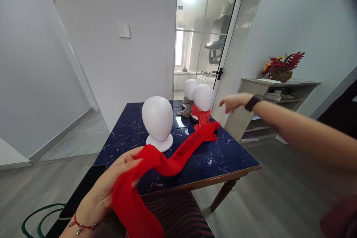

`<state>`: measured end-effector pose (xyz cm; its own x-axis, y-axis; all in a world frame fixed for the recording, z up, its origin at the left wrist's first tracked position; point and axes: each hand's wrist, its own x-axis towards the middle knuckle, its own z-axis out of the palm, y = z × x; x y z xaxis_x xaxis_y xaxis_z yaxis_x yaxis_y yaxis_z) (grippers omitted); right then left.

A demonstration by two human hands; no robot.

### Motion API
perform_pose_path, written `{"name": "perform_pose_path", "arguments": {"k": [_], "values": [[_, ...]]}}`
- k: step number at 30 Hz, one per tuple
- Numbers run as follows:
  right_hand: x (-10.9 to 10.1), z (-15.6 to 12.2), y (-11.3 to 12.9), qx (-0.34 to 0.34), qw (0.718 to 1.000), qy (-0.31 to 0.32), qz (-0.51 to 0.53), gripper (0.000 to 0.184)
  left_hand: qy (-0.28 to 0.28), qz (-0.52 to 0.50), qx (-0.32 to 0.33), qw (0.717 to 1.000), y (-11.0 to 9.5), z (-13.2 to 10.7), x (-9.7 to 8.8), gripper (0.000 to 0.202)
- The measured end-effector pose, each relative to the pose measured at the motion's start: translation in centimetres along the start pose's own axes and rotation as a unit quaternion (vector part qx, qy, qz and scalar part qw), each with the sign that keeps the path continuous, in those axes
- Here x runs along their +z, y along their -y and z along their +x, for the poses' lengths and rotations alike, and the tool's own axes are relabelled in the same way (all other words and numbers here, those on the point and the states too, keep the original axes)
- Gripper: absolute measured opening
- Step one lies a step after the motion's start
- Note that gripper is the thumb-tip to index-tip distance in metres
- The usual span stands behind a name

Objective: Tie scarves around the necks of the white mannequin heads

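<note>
My left hand is closed on one end of a long red scarf, which trails across the dark blue marble table toward the far side. My right hand, with a dark watch on the wrist, reaches out above the table's far right corner; its fingers look loosely spread and hold nothing. It is nearest to a white foam head that wears a red scarf. A bare white foam head stands at the table's middle, just beyond my left hand. A third white head with a grey scarf stands behind.
A black phone lies on the table's near left corner. A striped chair seat sits below the near edge. To the right stands a grey shelf with a basket of red flowers. A glass door leads to a kitchen behind.
</note>
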<state>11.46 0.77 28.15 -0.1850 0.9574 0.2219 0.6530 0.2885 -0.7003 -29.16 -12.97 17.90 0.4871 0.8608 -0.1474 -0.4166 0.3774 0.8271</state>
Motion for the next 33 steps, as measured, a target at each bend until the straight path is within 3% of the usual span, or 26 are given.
{"name": "perform_pose_path", "arguments": {"k": [2,4,6,8,11,14,17,22,25,28,33], "values": [[6.0,-3.1,1.0,-0.028,0.989,0.131,-0.064,0.027,0.038,0.045,-0.055,0.997,1.0,0.5,0.4,0.028],[12.2,-6.5,2.7,-0.118,0.964,0.236,-0.002,0.053,0.076,0.074,-0.087,0.99,2.1,0.9,0.6,0.025],[17.4,-9.5,4.3,-0.146,0.928,0.329,0.092,0.069,0.098,0.095,-0.091,0.986,3.1,1.1,0.4,0.024],[21.0,-11.3,5.1,-0.1,0.897,0.4,0.156,0.064,0.098,0.115,-0.08,0.985,3.9,1.1,-0.1,0.027],[23.2,-11.6,5.2,-0.015,0.858,0.46,0.228,0.047,0.065,0.144,-0.062,0.985,4.6,0.8,-1.3,0.029],[22.9,-10.0,5.0,0.032,0.833,0.459,0.309,0.045,0.032,0.136,-0.034,0.99,5.1,0.6,-2.3,0.035],[21.9,-7.8,5.4,0.036,0.805,0.437,0.4,0.045,0.025,0.114,-0.02,0.993,5.7,1.0,-2.8,0.044],[19.3,-5.0,6.7,0.051,0.777,0.433,0.453,0.048,0.14,0.083,-0.076,0.984,7.4,2.9,-3.6,0.049],[16.9,-4.7,7.3,0.061,0.774,0.457,0.434,0.061,0.152,0.061,-0.074,0.984,8.6,4.0,-5.0,0.048],[14.2,-5.6,6.9,0.033,0.807,0.432,0.402,0.063,0.08,0.022,-0.04,0.996,8.8,3.9,-6.8,0.037],[10.5,-7.6,2.4,-0.053,0.885,0.336,0.317,0.068,-0.137,-0.024,0.045,0.989,6.4,1.6,-8.8,0.033]]}}
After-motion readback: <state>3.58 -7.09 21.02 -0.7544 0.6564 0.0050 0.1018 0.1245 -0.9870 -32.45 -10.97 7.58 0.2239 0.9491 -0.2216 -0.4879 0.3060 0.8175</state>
